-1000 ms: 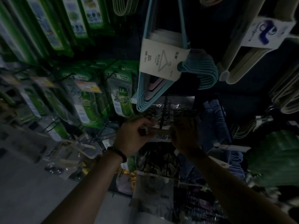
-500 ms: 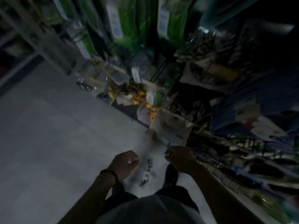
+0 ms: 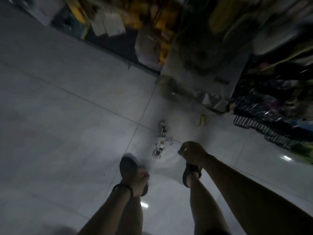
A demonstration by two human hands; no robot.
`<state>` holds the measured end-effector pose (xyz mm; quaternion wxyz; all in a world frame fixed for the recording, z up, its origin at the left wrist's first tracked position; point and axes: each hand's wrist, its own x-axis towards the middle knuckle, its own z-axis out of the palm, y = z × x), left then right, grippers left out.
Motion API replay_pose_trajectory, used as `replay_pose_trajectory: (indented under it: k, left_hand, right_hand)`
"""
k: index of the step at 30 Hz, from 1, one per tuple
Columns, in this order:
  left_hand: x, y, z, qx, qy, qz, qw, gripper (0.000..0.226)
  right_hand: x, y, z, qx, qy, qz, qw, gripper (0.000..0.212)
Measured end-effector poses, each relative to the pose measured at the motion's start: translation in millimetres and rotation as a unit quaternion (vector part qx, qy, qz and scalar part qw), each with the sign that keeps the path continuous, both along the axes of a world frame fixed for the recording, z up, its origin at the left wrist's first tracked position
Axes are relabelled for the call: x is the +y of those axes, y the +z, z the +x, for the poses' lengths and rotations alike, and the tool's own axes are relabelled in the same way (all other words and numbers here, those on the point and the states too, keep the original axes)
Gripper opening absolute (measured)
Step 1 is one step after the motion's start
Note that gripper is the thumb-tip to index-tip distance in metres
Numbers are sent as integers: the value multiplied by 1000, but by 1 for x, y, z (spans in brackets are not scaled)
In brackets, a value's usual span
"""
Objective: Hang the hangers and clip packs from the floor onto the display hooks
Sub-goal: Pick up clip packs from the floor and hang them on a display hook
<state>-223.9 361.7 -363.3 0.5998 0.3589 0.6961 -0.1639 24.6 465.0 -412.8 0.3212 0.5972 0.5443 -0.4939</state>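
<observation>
The display racks [image 3: 169, 31] along the top and right edges were blurred and dim. Their goods could not be identified beyond crinkled plastic wrapping and yellow patches. A clip pack [image 3: 160, 141], a small pale card with glinting metal parts, was found lying on the glossy tiled floor [image 3: 67, 116], just ahead of the dark sandals [image 3: 127, 165]. The left hand [image 3: 139, 181] was seen curled, with nothing visible in it. The right hand [image 3: 192, 152] was curled likewise; whether anything was held could not be determined.
</observation>
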Motion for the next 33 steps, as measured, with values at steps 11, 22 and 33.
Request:
replay_pose_trajectory:
  k: [11,22,33]
  left_hand:
    - [-12,-362,71,20,111,31,993,53]
    - [-49,-360,96,6,105,22,994,88]
    - [21,-98,82,90,-45,227,969,58]
  right_hand:
    - [-55,-336,-2,-6,-63,61,996,62]
    - [-72,-302,-10,62,-338,3,939,15]
    - [1,2,-21,104,-465,-70,876,22]
